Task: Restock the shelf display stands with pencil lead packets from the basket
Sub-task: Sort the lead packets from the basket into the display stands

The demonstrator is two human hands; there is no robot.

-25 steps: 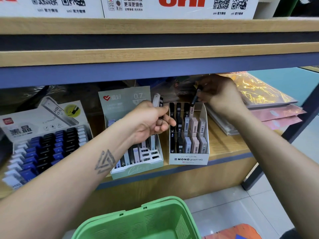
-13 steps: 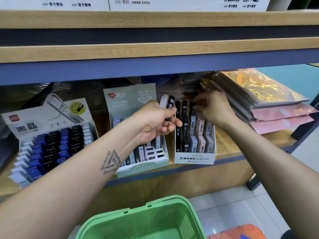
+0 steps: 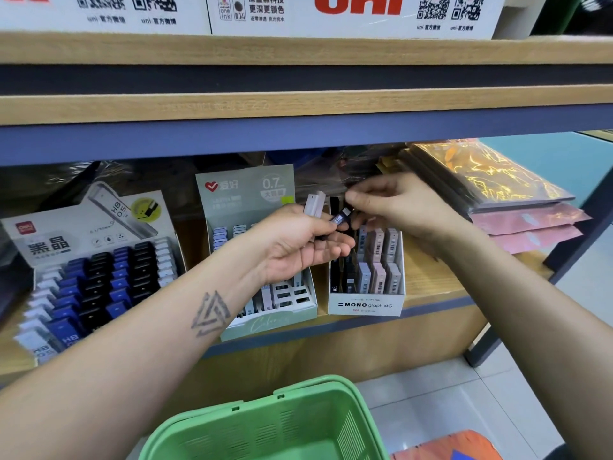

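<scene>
Green basket [image 3: 265, 423], white display stand [image 3: 365, 305], dark packet [image 3: 341, 218].

Even, bright light is falling from above — the far recess under the blue-edged wooden shelf [image 3: 298, 134] is sitting in shadow, glossy orange plastic sleeves [image 3: 491, 174] are glaring, edges are bowing, detail is softening.

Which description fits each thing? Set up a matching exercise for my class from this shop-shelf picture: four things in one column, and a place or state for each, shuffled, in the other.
Things
1. green basket
2. MONO display stand
3. dark lead packet
4. glossy sleeve stack

Descriptions
A. pinched between the right hand and the left hand
B. at the far right of the shelf
C. below the shelf, nearest the camera
D. on the shelf, white, rows of packets inside

Pairs: 1-C, 2-D, 3-A, 4-B
</scene>
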